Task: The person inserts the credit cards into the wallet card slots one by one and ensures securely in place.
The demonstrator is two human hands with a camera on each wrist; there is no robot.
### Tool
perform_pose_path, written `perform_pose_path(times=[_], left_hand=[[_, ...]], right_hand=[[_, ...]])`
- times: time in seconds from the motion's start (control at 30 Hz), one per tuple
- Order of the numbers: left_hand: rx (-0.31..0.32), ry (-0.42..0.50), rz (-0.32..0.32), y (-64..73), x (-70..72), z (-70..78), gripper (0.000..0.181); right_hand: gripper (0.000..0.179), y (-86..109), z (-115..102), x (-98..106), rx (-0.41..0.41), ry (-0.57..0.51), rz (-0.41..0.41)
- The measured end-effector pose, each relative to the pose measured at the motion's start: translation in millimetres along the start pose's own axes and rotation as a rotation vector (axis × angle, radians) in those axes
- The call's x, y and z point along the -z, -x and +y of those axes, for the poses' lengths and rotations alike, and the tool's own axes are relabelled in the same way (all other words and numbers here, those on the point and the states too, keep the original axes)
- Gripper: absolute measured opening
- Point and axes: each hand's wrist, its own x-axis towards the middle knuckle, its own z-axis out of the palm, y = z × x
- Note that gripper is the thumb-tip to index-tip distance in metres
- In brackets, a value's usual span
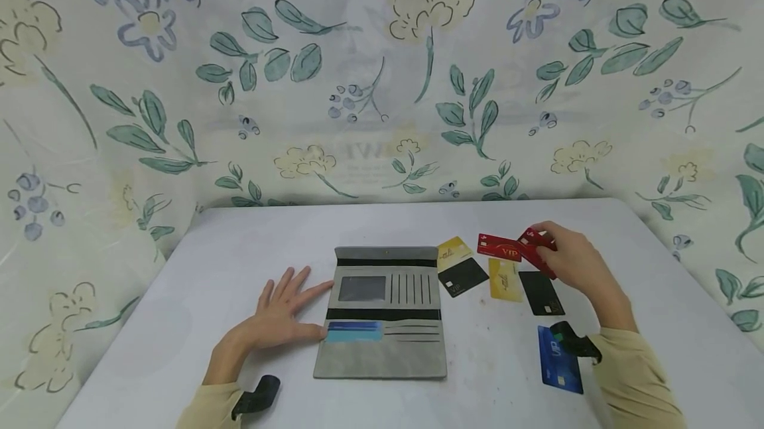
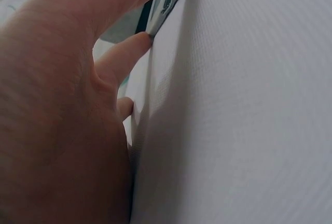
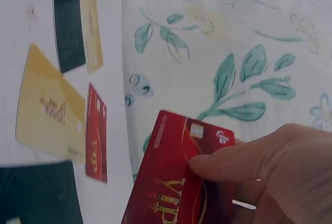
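Note:
A red VIP card is pinched between the thumb and fingers of my right hand, at the right end of the card group. In the head view this card overlaps a second red VIP card on the table. My left hand lies spread on the table, with thumb and index fingertips right at the left edge of an unfolded grey wallet. A blue card sits in a lower slot of the wallet; a clear window and several slots show above it.
Just right of the wallet lie a yellow card and a black card. Another yellow card and black card are further right. A blue VIP card rests below the right wrist. Floral cloth hangs behind the white table.

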Motion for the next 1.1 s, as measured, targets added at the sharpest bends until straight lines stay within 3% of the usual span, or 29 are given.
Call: perform_pose_path(times=[0.33,0.87,1.1], left_hand=[[-0.008,0.009,0.005,0.2,0.6,2.0,0.084],[-0.018,-0.001,0.016,-1.3,0.3,-1.6,0.085],[-0.014,0.004,0.010,-0.6,0.9,-0.6,0.084]], right_hand=[[0.048,4.9,-47.3,-14.8,0.142,-0.096,0.019],[0.040,-3.6,-89.7,-54.4,0.198,-0.096,-0.099],[0.032,-2.2,-111.4,-67.7,0.246,-0.111,-0.189]])
